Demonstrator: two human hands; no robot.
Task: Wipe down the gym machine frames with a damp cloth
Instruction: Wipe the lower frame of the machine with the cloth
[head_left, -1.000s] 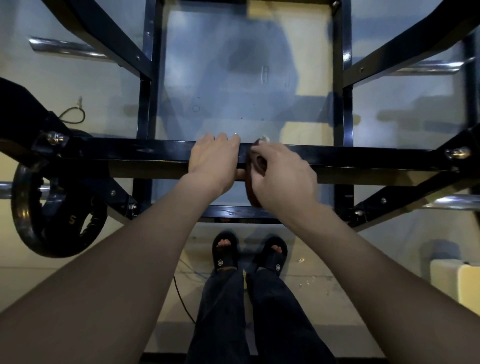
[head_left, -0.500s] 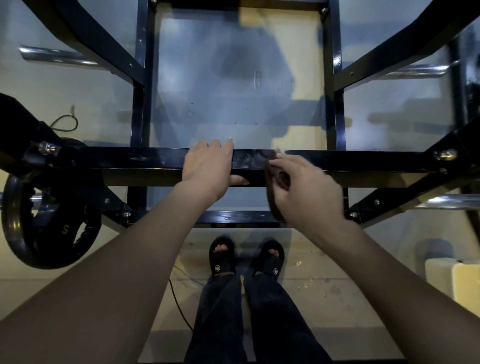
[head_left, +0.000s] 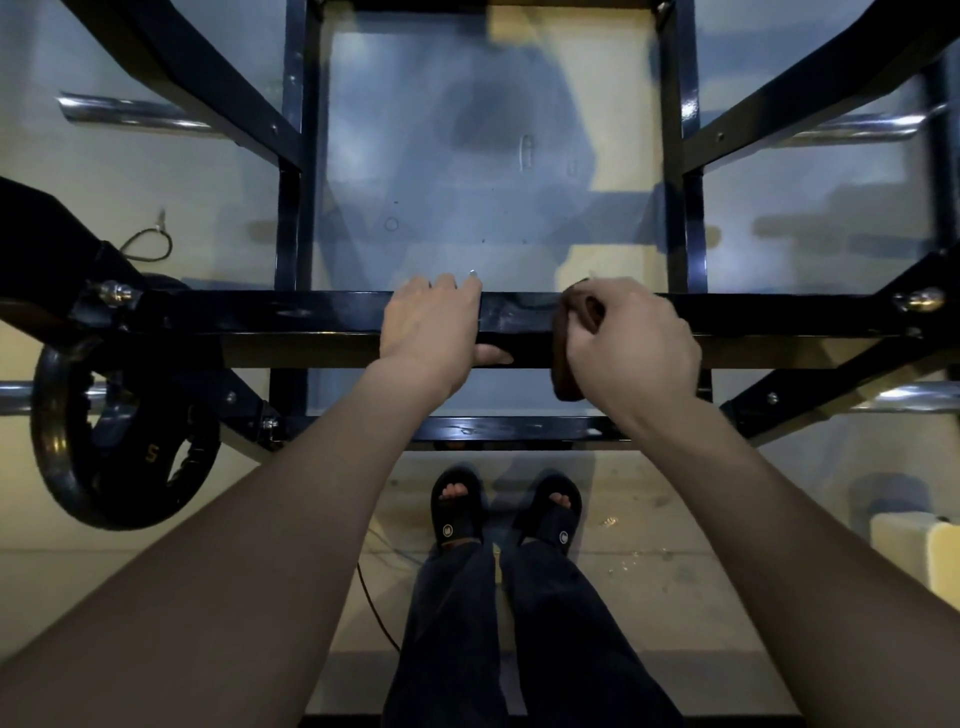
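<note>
A black steel machine frame fills the view, and its horizontal crossbar (head_left: 291, 325) runs across the middle. My left hand (head_left: 428, 330) grips that bar, fingers over the top and thumb underneath. To its right my right hand (head_left: 631, 343) holds a dark brown cloth (head_left: 569, 343) bunched in its fingers and pressed against the bar. The stretch of bar between the two hands looks glossy. Most of the cloth is hidden under my right hand.
A black weight plate (head_left: 119, 452) hangs on a chrome peg at the left. More chrome pegs (head_left: 135, 115) stick out at both sides. Two upright posts (head_left: 680, 156) rise beyond the bar. My sandalled feet (head_left: 506, 506) stand below, beside a floor cable (head_left: 371, 597) and a pale block (head_left: 919, 551).
My right hand has slid the cloth to the right along the crossbar, away from my left hand. The left hand has stayed gripping the same spot.
</note>
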